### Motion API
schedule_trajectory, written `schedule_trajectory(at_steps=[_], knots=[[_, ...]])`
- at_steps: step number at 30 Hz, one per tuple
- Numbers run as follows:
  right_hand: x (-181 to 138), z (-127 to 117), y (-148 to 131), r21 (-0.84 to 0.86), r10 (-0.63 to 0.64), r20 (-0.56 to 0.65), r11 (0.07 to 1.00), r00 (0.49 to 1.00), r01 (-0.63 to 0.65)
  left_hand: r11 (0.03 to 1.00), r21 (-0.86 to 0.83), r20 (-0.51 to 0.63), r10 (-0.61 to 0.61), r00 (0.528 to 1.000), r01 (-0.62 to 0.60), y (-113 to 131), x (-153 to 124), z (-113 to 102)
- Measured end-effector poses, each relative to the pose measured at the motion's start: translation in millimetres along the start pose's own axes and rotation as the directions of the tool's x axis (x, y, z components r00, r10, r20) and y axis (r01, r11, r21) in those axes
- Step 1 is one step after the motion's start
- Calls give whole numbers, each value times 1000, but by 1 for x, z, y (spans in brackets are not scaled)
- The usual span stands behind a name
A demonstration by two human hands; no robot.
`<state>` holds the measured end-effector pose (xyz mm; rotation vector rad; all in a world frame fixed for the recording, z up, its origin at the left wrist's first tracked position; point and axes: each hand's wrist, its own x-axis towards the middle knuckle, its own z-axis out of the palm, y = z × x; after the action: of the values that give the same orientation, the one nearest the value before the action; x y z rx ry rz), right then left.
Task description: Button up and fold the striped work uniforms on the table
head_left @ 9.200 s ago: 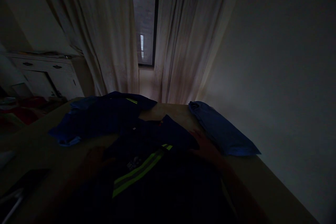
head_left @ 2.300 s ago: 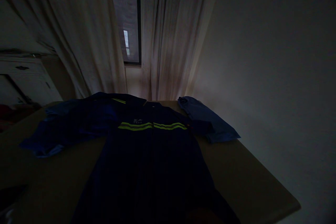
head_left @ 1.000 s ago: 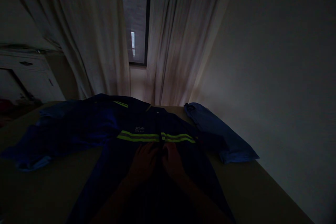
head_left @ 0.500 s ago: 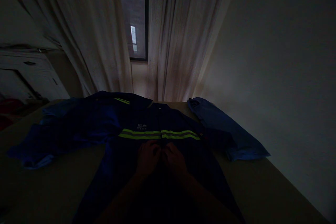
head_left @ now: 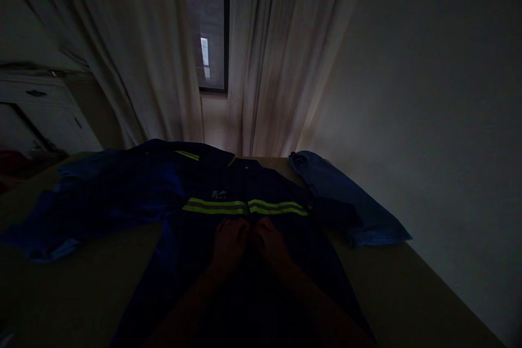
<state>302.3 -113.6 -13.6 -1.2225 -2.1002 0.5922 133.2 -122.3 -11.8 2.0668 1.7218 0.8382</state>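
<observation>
A dark blue work jacket (head_left: 285,239) lies spread out with its front up and its collar away from me. Yellow-green reflective stripes (head_left: 216,206) cross its chest, and a small pale logo sits above them. Just below the stripes, at the front opening, my left hand (head_left: 230,242) has its fingers curled onto the cloth left of the centre line. My right hand (head_left: 269,242) is close beside it, fingers bent onto the right front edge. Both hands appear closed on the jacket, though the fingertips are dark and partly hidden.
Folded blue jeans (head_left: 346,190) lie on the right by the wall (head_left: 428,119), partly under a sleeve. More blue clothing (head_left: 61,250) shows under the left sleeve. Curtains (head_left: 155,65) and a window (head_left: 206,22) are behind the bed-like surface (head_left: 81,304); a white cabinet (head_left: 44,109) stands far left.
Both hands stay at the front opening with almost no movement. The whole view has shifted slightly, so things appear a little further left.
</observation>
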Motion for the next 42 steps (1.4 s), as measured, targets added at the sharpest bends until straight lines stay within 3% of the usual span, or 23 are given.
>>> schedule_trajectory(at_steps=[10, 19, 25, 32, 36, 38, 42], knots=[[-2, -4, -1, 30, -59, 7, 998, 998, 59, 1000, 2, 0, -21, 1000, 21, -2, 2, 2], [-1, -6, -8, 43, 12, -31, 999, 999, -10, 999, -43, -24, 16, 1000, -17, -3, 2, 1], [0, -4, -4, 29, 127, -151, 992, 980, -124, 997, -66, -11, 43, 999, -43, -7, 3, 3], [5, -5, 5, 111, 38, -221, 994, 975, -13, 984, -52, 80, 174, 982, -170, -9, 5, -5], [0, -8, -4, 105, 77, -270, 993, 960, -50, 978, 34, 113, 200, 973, -205, -8, 3, -5], [-12, -10, -12, 76, 122, -228, 991, 966, -107, 975, 55, 115, 208, 971, -215, -9, 3, -3], [-51, -12, -31, -68, 148, -18, 986, 989, -149, 970, 84, 106, 218, 970, -227, -12, 2, 1]])
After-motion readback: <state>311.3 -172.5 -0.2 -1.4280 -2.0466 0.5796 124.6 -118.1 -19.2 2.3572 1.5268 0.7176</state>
